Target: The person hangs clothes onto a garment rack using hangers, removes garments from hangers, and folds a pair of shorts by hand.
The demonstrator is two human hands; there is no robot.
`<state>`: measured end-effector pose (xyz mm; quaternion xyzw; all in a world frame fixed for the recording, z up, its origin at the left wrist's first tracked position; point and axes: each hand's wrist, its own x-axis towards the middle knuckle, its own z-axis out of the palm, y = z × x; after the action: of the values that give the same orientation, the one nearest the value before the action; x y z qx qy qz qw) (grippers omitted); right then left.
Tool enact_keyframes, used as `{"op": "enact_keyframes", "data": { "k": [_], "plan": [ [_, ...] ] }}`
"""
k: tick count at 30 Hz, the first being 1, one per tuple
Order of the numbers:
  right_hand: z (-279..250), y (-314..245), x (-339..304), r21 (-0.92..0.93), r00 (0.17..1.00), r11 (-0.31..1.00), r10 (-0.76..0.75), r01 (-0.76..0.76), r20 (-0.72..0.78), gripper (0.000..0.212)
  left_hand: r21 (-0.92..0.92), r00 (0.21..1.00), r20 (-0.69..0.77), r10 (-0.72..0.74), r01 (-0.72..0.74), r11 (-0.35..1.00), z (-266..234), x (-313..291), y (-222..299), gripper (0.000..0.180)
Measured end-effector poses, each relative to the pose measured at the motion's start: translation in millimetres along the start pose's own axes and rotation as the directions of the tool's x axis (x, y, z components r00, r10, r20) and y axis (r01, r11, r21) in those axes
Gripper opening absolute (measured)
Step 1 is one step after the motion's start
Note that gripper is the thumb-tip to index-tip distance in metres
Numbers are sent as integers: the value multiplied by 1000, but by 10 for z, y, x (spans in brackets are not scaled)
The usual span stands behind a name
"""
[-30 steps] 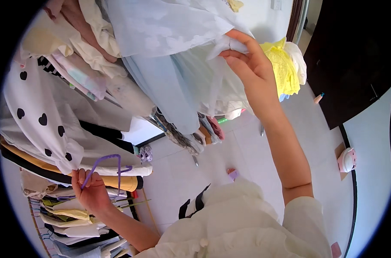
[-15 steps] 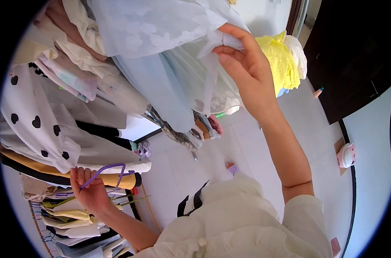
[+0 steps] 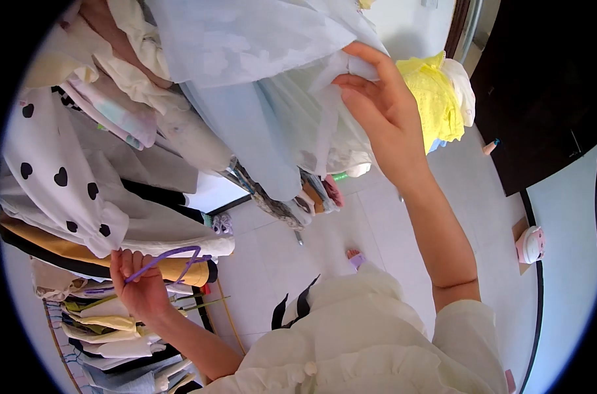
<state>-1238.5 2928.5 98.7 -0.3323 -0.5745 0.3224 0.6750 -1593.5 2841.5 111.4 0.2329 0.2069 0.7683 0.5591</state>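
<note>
Your right hand (image 3: 392, 111), between 1 and 2 o'clock, pinches the sheer cloth (image 3: 265, 49) at 12; use light fingertip pressure to avoid snags. Your left hand (image 3: 141, 285), at 8, grips the hanger (image 3: 174, 252); whether it also grips the heart-print cloth (image 3: 65, 187), at 9, cannot be told. Angle the hanger clear.

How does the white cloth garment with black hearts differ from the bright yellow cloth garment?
The white cloth garment with black hearts carries a bold pattern; the bright yellow cloth garment shows no hearts. The heart garment hangs at the picture's left, its lower corner at the left hand; the yellow garment is at the right, beyond the right hand. Both are fabric.
</note>
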Motion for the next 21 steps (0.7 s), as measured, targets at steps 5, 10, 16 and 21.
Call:
{"op": "enact_keyframes", "data": {
  "k": [5,10,16,21],
  "plan": [
    [-15,39,-13,-34,1000,999,1,-2,-21,42,26,996,-62,69,-68,997,-22,2,-10,20],
    [-65,-26,2,-26,998,998,55,-55,-33,44,45,994,-71,78,-75,996,12,-2,-52,23],
    [-47,-88,-7,-37,996,996,78,-80,-51,45,26,987,-112,119,-116,993,-11,-14,-58,21],
    [-117,-79,0,-67,990,994,83,-91,-116,47,5,984,-149,97,-98,995,-38,-22,-58,14]
  ]
}}
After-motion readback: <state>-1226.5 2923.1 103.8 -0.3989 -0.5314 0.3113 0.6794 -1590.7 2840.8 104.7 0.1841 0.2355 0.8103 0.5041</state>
